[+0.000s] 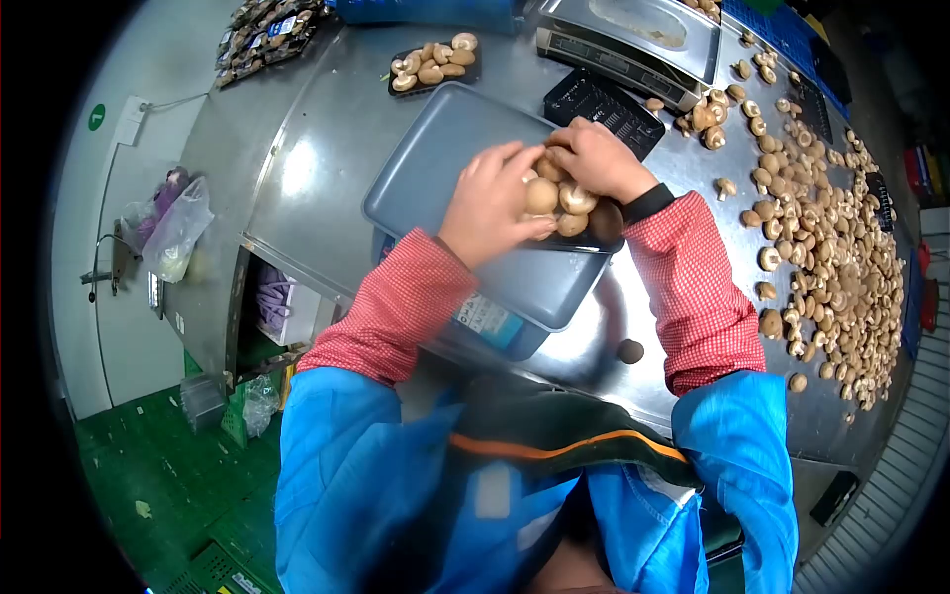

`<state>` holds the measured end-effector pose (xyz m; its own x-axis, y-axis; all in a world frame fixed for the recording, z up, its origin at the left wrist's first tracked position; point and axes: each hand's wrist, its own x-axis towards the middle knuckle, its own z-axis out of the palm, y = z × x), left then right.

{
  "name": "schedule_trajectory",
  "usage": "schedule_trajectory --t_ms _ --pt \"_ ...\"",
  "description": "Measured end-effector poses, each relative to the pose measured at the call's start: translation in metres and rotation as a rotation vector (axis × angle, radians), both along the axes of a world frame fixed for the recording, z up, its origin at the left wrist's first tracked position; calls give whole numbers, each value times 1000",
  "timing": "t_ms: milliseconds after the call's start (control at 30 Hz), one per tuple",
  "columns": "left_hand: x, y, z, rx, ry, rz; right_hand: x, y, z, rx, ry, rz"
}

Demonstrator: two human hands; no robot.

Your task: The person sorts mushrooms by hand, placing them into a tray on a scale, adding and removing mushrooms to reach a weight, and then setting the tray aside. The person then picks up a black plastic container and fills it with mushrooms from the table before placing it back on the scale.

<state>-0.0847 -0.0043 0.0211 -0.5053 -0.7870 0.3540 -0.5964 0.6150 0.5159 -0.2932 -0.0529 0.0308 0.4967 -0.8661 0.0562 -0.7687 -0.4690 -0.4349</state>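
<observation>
Several brown mushrooms (542,196) are heaped in a black plastic tray (602,230) on a grey platform (421,173). My left hand (490,203) cups the heap from the left, its thumb along the near side and its fingers at the far side. From the right, my right hand (599,161) curls over the top of the heap, fingertips pressed on the mushrooms. My palms hide part of the heap and the tray's left side. Beyond my right hand lies a black tray (606,109) with no mushrooms in it.
A large spread of loose mushrooms (841,267) covers the right of the metal table (332,124). At the back stand a filled tray (432,65) and a metal weighing scale (623,59). Packed trays (265,40) are stacked back left. One mushroom (629,350) lies near the front edge.
</observation>
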Motion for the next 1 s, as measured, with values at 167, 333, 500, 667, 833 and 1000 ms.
schedule_trajectory --t_ms 167,333,500,667,833,1000 --pt "36 5 -3 182 478 198 -32 20 -5 -81 -674 -396" --pt "81 27 -24 408 362 368 -49 86 -3 -99 -644 -517" --pt "70 36 -15 431 46 340 -10 110 18 -350 -198 -237" --pt "65 31 -23 663 84 315 -8 97 10 -347 -233 -230" --pt "54 38 6 130 87 364 -25 95 11 -97 -580 -378" --pt "27 50 12 -3 -94 321 -11 80 -5 -64 -432 -327"
